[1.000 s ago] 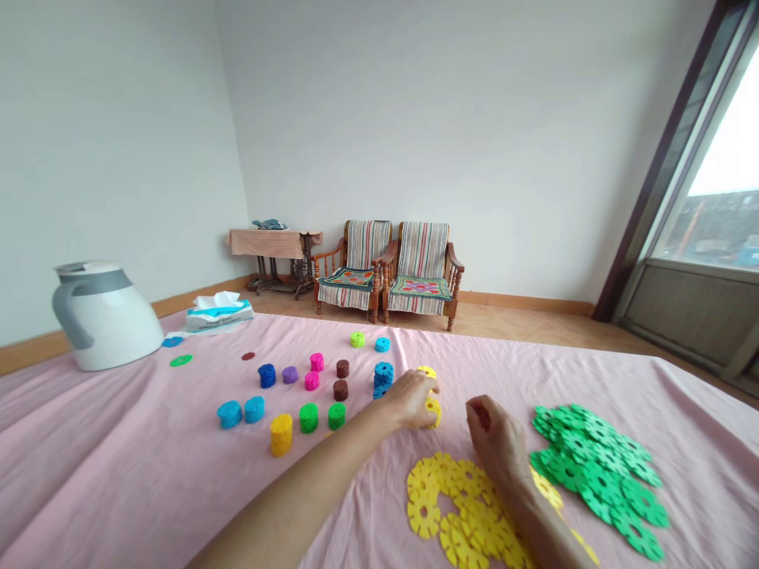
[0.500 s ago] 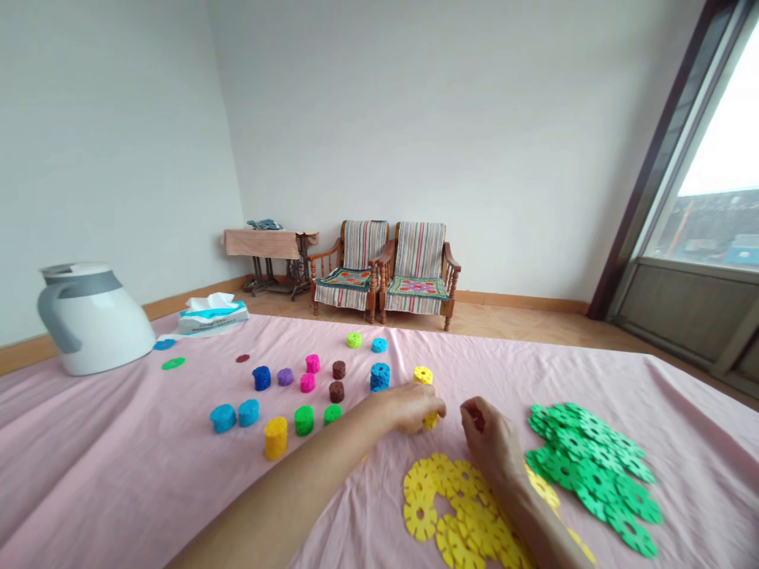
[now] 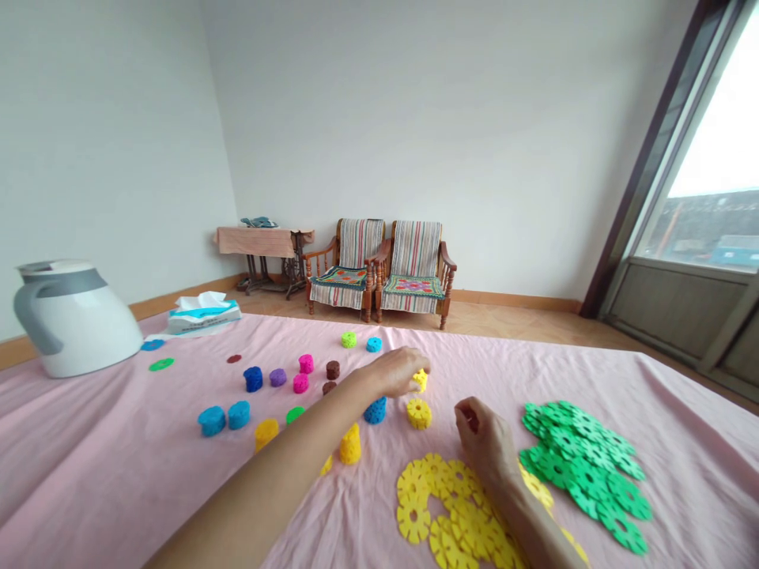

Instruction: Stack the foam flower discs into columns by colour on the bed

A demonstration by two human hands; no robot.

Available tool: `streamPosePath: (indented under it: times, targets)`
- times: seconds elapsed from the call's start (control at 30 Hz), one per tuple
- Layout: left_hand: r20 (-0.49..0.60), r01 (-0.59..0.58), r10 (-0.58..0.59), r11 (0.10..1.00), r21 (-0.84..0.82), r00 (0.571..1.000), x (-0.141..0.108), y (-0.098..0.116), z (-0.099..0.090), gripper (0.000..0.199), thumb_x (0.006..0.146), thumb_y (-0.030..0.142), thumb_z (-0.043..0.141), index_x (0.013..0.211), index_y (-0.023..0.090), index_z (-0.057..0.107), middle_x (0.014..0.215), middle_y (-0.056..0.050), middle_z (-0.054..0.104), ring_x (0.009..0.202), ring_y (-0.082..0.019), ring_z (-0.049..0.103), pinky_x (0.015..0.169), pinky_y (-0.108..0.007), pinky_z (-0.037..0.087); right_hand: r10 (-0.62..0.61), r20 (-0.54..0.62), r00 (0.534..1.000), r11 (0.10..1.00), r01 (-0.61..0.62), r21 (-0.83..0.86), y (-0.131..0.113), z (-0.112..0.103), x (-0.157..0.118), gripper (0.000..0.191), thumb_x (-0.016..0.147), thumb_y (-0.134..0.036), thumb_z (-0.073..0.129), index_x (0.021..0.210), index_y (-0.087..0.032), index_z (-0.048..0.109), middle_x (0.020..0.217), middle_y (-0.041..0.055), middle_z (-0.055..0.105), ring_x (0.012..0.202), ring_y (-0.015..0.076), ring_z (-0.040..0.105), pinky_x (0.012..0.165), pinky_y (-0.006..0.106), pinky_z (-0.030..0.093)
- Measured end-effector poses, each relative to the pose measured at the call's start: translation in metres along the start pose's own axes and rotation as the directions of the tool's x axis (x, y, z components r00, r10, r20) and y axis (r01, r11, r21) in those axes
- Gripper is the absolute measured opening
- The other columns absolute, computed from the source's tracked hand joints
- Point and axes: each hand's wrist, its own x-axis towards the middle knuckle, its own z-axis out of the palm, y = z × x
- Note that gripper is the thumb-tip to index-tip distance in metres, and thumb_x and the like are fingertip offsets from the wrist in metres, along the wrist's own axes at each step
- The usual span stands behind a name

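1. Left hand [image 3: 394, 373]: fingers [image 3: 413, 373] closed, pinching a small yellow foam piece [image 3: 421, 381].
2. Right hand [image 3: 483, 442]: fingers curled shut, a tiny dark red bit showing, unclear what.
3. Short yellow foam ring stack [image 3: 418, 414] sits between the hands on a pink cloth sheet [image 3: 681, 482].
4. Flat yellow foam flower discs [image 3: 444, 498] lie below the right hand, flat green foam flower discs [image 3: 584, 478] to its right.

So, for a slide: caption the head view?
Left hand at a yellow foam stack, right hand beside yellow discs and green discs.
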Motion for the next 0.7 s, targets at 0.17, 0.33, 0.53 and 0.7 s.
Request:
streamPosePath:
  times: [0.17, 0.33, 0.53, 0.7]
  targets:
    - [0.054, 0.073, -0.073, 0.997, 0.007, 0.996, 0.023, -0.021, 0.000, 0.051, 0.076, 0.015, 0.065, 0.125, 0.018, 0.051, 0.127, -0.012, 0.055, 0.113, -0.026, 0.053, 0.093, -0.033, 0.040, 0.005, -0.001, 1.000, 1.000, -0.005, -0.019, -0.003, -0.001, 0.000, 0.019, 0.080, -0.027, 0.042, 0.072, -0.020, 0.058, 0.060, 0.0005, 0.062, 0.052, 0.0146, 0.054, 0.052, 0.024, 0.036]
    - [0.138, 0.135, -0.134, 0.991, 0.005, 0.981, 0.042, -0.024, 0.012, 0.056, 0.071, 0.022, 0.073, 0.124, 0.021, 0.054, 0.121, -0.009, 0.060, 0.108, -0.026, 0.056, 0.090, -0.033, 0.042, -0.013, -0.012, 1.000, 0.999, 0.013, -0.034, -0.002, 0.000, 0.000, 0.019, 0.079, -0.026, 0.043, 0.072, -0.020, 0.059, 0.061, 0.0016, 0.063, 0.053, 0.0146, 0.054, 0.052, 0.023, 0.036]
    - [0.169, 0.183, -0.182, 0.983, 0.009, 0.969, 0.044, -0.022, 0.017, 0.044, 0.081, 0.027, 0.067, 0.121, 0.016, 0.054, 0.117, -0.010, 0.060, 0.103, -0.024, 0.058, 0.087, -0.041, 0.046, -0.022, 0.005, 1.000, 0.999, 0.022, -0.034, 0.000, 0.001, 0.000, 0.019, 0.080, -0.025, 0.042, 0.073, -0.020, 0.059, 0.060, 0.0005, 0.062, 0.052, 0.0147, 0.055, 0.052, 0.024, 0.037]
    - [0.172, 0.180, -0.179, 0.984, 0.009, 0.969, 0.043, -0.021, 0.019, 0.033, 0.086, 0.029, 0.062, 0.116, 0.015, 0.056, 0.114, -0.009, 0.059, 0.101, -0.023, 0.058, 0.087, -0.043, 0.047, -0.026, 0.016, 1.000, 0.999, 0.027, -0.031, -0.001, 0.000, 0.000, 0.018, 0.080, -0.025, 0.043, 0.072, -0.020, 0.059, 0.060, -0.0003, 0.062, 0.053, 0.0143, 0.055, 0.052, 0.023, 0.037]
